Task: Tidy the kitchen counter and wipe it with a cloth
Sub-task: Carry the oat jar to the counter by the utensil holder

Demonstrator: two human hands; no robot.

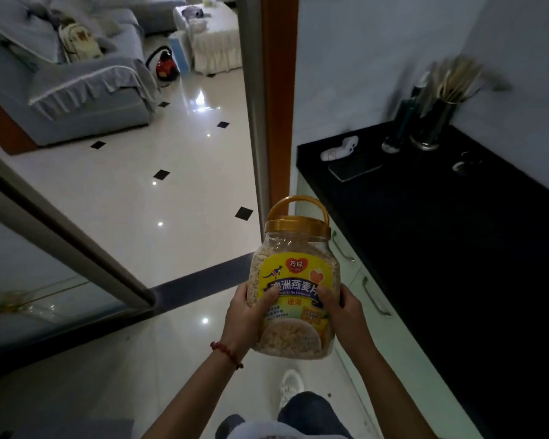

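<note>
Oat jar (293,289) upright, clamped between left hand (246,315) and right hand (346,315), fingers wrapped on both sides. Black surface (457,242) lies to right of jar, right hand nearer.

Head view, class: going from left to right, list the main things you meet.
Grey sofa → red vacuum cleaner → wooden door frame → white gadget → utensil holder.

Oat jar (295,280) between both hands, left of counter (457,248) — utensil holder (433,122) at counter's far end.
</note>
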